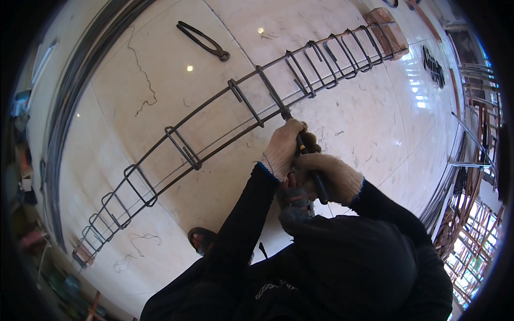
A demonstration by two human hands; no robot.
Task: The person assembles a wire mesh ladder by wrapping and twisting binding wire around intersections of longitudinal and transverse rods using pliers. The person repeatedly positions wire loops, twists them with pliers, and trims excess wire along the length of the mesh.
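A long rebar cage (236,137) with rectangular stirrups runs diagonally across the floor in front of me. My left hand (284,147), in a cream knitted glove, is closed at the near corner of a stirrup (272,90) midway along the cage. What its fingertips pinch is hidden. In the same kind of glove, my right hand (336,175) grips what look like pliers (320,188), with black handles and a yellow band. The tool's head disappears behind my left fingers. Stirrups sit closer together toward both ends of the cage.
A brick-like block (386,33) props the cage's far right end. Pincers (220,53) lie beyond the cage. Long bars (68,101) line the left side; dark bent pieces (433,67) are piled at far right. Loose wire (143,74) and my sandalled foot (200,241) are on the floor.
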